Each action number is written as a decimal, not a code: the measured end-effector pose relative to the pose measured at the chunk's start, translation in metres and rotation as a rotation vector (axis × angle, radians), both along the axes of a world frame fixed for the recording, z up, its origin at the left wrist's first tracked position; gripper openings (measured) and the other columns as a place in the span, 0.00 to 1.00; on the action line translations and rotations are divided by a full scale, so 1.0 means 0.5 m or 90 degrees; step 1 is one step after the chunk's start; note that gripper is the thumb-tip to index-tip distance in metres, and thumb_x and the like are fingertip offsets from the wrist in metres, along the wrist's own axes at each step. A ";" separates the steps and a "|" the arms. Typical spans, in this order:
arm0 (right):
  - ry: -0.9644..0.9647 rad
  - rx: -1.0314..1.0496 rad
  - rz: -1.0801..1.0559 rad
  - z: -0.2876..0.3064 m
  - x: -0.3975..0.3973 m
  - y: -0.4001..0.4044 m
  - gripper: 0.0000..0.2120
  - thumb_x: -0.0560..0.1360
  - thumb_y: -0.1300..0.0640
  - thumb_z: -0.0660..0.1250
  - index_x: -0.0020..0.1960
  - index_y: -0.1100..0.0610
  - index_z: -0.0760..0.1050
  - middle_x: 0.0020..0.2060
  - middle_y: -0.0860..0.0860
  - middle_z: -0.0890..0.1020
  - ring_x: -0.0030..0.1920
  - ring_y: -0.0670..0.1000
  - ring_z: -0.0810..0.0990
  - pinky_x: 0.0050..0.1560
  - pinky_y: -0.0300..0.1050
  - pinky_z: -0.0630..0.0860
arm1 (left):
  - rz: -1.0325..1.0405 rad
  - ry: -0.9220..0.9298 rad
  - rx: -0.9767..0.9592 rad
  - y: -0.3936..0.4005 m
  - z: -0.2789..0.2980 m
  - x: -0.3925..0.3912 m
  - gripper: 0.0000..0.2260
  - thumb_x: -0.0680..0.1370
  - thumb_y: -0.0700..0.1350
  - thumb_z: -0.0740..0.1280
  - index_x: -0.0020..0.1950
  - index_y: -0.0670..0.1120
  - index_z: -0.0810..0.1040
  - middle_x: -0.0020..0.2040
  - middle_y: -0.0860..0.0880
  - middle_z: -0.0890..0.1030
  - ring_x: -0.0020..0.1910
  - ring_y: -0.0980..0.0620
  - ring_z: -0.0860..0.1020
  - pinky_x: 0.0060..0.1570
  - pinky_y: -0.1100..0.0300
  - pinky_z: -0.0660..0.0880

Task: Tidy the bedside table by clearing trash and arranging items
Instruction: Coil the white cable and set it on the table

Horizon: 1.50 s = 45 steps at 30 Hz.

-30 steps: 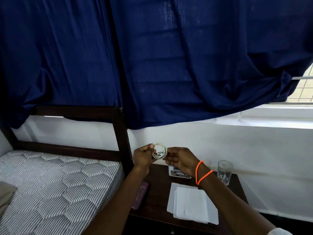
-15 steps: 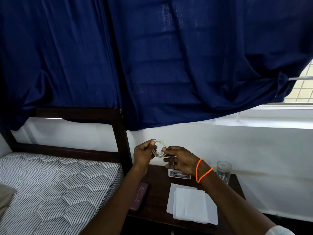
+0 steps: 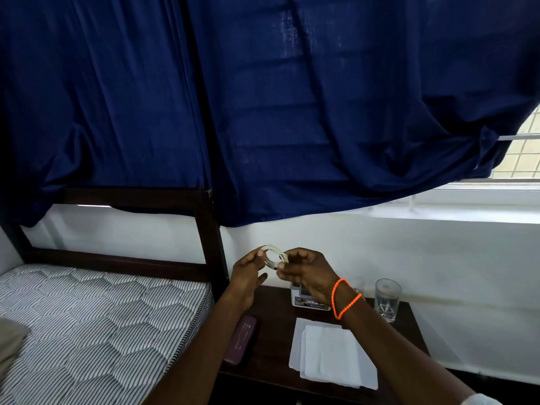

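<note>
A coiled white cable (image 3: 274, 252) is held in the air above the dark wooden bedside table (image 3: 271, 334). My left hand (image 3: 248, 270) pinches the coil's left side. My right hand (image 3: 306, 273), with orange bead bracelets at the wrist, pinches its right side near the dark plug end. On the table lie white paper sheets (image 3: 330, 355), a purple case (image 3: 241, 343) at the left edge, a small white box (image 3: 304, 299) partly hidden behind my right wrist, and an empty drinking glass (image 3: 387, 299) at the back right.
A bed with a striped mattress (image 3: 96, 323) and a dark wooden headboard frame (image 3: 209, 229) stands to the left of the table. A dark blue curtain (image 3: 263, 106) hangs above, over a white wall and window sill (image 3: 453, 211).
Both hands have kept hold of the coil and lifted it slightly; the right hand's fingers have shifted along the coil toward the plug end.
</note>
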State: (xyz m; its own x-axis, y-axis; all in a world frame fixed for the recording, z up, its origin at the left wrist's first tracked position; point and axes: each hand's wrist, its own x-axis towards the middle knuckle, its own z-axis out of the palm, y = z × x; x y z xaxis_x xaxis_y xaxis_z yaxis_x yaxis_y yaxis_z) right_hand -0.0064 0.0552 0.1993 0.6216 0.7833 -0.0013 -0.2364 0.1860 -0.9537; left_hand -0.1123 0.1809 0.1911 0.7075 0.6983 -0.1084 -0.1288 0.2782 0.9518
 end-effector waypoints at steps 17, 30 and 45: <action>-0.582 -0.140 -0.203 -0.100 -0.002 0.021 0.23 0.62 0.78 0.65 0.49 0.58 0.84 0.48 0.51 0.78 0.44 0.41 0.79 0.46 0.25 0.73 | 0.025 0.062 -0.114 0.008 -0.056 0.008 0.12 0.76 0.36 0.74 0.57 0.32 0.82 0.55 0.35 0.85 0.46 0.45 0.85 0.41 0.57 0.85; 0.035 -0.197 -0.198 -0.220 0.022 0.108 0.11 0.71 0.76 0.65 0.46 0.63 0.78 0.40 0.61 0.82 0.39 0.58 0.82 0.41 0.54 0.82 | 0.030 0.207 -0.038 0.090 -0.168 0.046 0.03 0.78 0.34 0.71 0.51 0.39 0.80 0.49 0.39 0.83 0.42 0.49 0.81 0.33 0.62 0.81; -0.275 -0.419 -0.265 -0.409 0.075 0.279 0.10 0.69 0.69 0.68 0.44 0.62 0.86 0.42 0.60 0.87 0.46 0.58 0.84 0.44 0.42 0.73 | 0.089 0.487 0.214 0.250 -0.387 0.188 0.04 0.70 0.42 0.79 0.44 0.48 0.88 0.41 0.44 0.88 0.38 0.49 0.86 0.47 0.54 0.85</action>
State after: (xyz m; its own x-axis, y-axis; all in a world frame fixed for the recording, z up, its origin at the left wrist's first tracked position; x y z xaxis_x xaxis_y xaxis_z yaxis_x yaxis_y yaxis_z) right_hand 0.0311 0.1948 -0.0052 0.9063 0.4168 -0.0704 0.1335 -0.4402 -0.8879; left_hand -0.0185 0.3061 -0.0024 0.4286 0.8549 -0.2922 0.5718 -0.0062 0.8204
